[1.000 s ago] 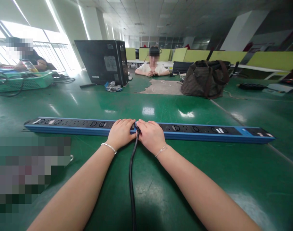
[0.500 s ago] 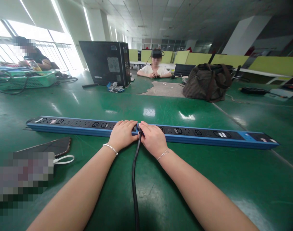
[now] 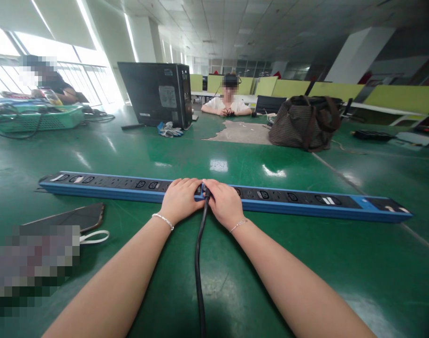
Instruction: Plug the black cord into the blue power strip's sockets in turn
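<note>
A long blue power strip [image 3: 295, 204] with black sockets lies across the green table. My left hand [image 3: 181, 197] is closed over its middle, fingers on the far edge and thumb on the near side. Just right of it, my right hand [image 3: 224, 199] grips the plug end of a black power cord [image 3: 199, 263] at the strip's centre. My right fingers hide most of the plug, so I cannot tell how deep it sits in a socket. From there the cord runs toward me along the table.
A phone [image 3: 68, 218] and a blurred object with a white loop [image 3: 95, 236] lie at left. Farther back are a computer case [image 3: 154, 94], gloves [image 3: 170, 130], a brown bag [image 3: 302, 124] and a green basket [image 3: 49, 119]. Two people sit beyond the table.
Both hands stay at the strip's middle with almost no movement. The whole view has shifted very slightly.
</note>
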